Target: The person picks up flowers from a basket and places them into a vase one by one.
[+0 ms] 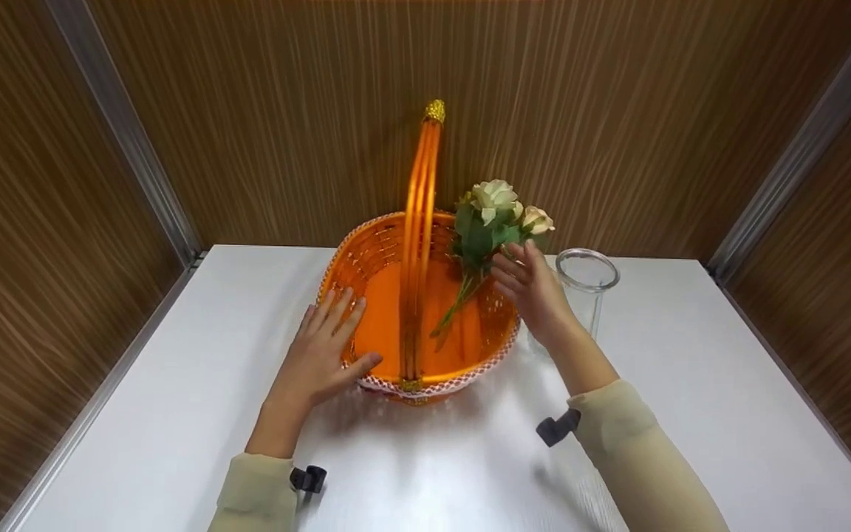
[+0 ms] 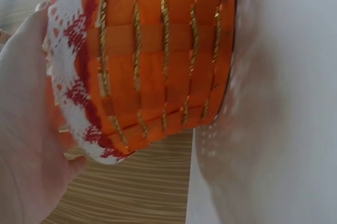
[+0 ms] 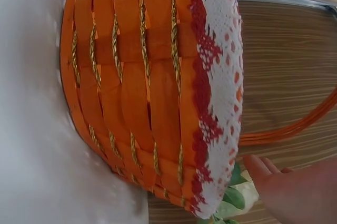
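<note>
An orange woven basket [image 1: 377,251] with a tall arched handle stands on the white table, its rim edged in white and red lace [image 2: 68,66]. My left hand [image 1: 322,351] rests on the basket's left rim, fingers straight and spread. Artificial flowers [image 1: 494,196], pale with green leaves, lean inside against the right back rim, stems slanting down to the basket floor. Over the right rim, beside the leaves, is my right hand [image 1: 534,295], its fingers loosely bent with nothing seen between them. In the right wrist view the leaves [image 3: 231,199] show past the lace, partly hidden.
A clear glass vase [image 1: 592,299] stands right of the basket, partly behind my right forearm. Wood-grain panels [image 1: 270,125] enclose the back and sides of the white table [image 1: 691,355]. The basket's handle [image 1: 419,199] rises high between my hands.
</note>
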